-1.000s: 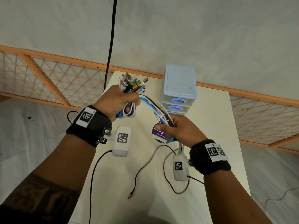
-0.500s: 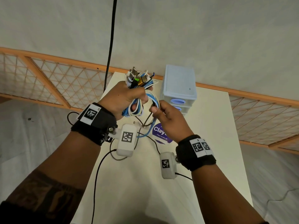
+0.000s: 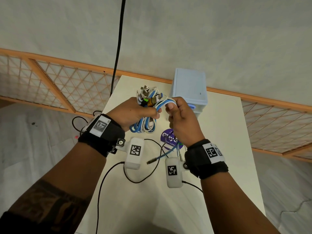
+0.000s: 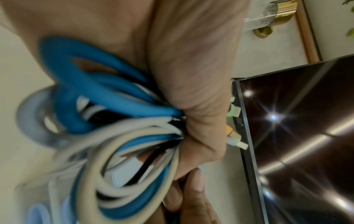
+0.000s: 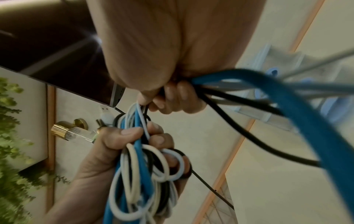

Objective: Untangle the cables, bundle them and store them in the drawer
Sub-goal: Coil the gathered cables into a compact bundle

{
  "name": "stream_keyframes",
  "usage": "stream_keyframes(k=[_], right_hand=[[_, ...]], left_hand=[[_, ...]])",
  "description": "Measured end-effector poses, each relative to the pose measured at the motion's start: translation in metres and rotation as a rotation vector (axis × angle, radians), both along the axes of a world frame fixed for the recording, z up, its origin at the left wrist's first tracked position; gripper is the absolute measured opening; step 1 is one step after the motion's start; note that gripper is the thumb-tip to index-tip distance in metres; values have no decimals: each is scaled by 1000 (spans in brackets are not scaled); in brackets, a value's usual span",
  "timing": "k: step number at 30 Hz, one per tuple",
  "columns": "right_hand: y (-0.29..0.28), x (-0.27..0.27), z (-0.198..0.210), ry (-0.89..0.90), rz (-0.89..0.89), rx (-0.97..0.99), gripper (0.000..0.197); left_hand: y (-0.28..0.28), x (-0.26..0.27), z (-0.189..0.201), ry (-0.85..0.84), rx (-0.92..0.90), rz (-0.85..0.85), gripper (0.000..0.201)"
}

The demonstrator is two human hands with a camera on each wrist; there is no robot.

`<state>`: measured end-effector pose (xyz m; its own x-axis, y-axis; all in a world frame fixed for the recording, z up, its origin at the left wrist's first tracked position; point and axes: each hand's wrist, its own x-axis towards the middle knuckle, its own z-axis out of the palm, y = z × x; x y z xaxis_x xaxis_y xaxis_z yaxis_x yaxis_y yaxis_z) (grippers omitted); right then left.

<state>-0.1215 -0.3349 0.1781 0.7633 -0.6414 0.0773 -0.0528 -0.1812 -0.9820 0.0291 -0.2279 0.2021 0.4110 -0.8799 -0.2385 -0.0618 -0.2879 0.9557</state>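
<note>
1. Cables [image 3: 144,114], blue, white and black, sit coiled in the left hand [image 3: 133,112], whose fingers are curled tight round the middle of the coil; it hangs in the air over the table [image 3: 219,149].
2. Plugs [image 3: 146,97] stick out of the top of that fist, on the side toward the drawers [image 3: 190,86]; the loops hang out below it.
3. Right hand [image 3: 181,120] is just beside the left and nearly touching it, fingers curled, pinching a few strands that run over from the coil; its fingertips [image 5: 172,97] close on them in the right wrist view.
4. Loose ends [image 3: 162,157] of the pinched strands trail down under the right wrist toward the table, one ending in a plug.
5. Drawers stand at the far edge of the table, just behind the right hand; whether any drawer is open, or what is inside, cannot be told.
6. Purple sticker [image 3: 168,141] lies on the table below the hands, on the near side of the drawers.
</note>
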Motion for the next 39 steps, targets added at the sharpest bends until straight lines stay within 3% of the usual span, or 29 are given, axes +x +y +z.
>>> stream_keyframes(k=[4, 8, 11, 14, 20, 24, 26, 28, 30, 34, 37, 39], right_hand=[[3, 0, 8, -53, 33, 59, 29], [1, 1, 12, -29, -4, 43, 31], [2, 1, 15, -23, -26, 168, 33], [3, 1, 11, 23, -18, 201, 39], [5, -2, 9, -134, 43, 518, 52], [6, 1, 23, -89, 70, 680, 52], [2, 9, 20, -93, 39, 643, 53], [5, 6, 15, -115, 83, 484, 57], [3, 6, 7, -105, 63, 318, 58], [-3, 2, 9, 78, 71, 266, 115], [-3, -10, -2, 98, 198, 230, 111], [4, -13, -6, 59, 243, 211, 92]], left_hand=[[-3, -6, 0, 40, -78, -41, 16], [-9, -17, 0, 53, -181, 69, 23], [-15, -26, 1, 52, -222, 79, 24], [-16, -25, 1, 51, -194, 36, 26], [-19, -27, 2, 7, -109, -140, 27], [-22, -32, 1, -61, -75, -141, 20], [-21, -33, -2, -88, -52, -88, 11], [-20, -34, -4, -111, -60, -56, 6], [-20, -37, -6, -45, -122, -47, 18], [-24, -38, -5, 178, -240, 87, 19], [-28, -33, -2, 298, -255, 308, 11], [-31, -30, 2, 398, -269, 388, 8]])
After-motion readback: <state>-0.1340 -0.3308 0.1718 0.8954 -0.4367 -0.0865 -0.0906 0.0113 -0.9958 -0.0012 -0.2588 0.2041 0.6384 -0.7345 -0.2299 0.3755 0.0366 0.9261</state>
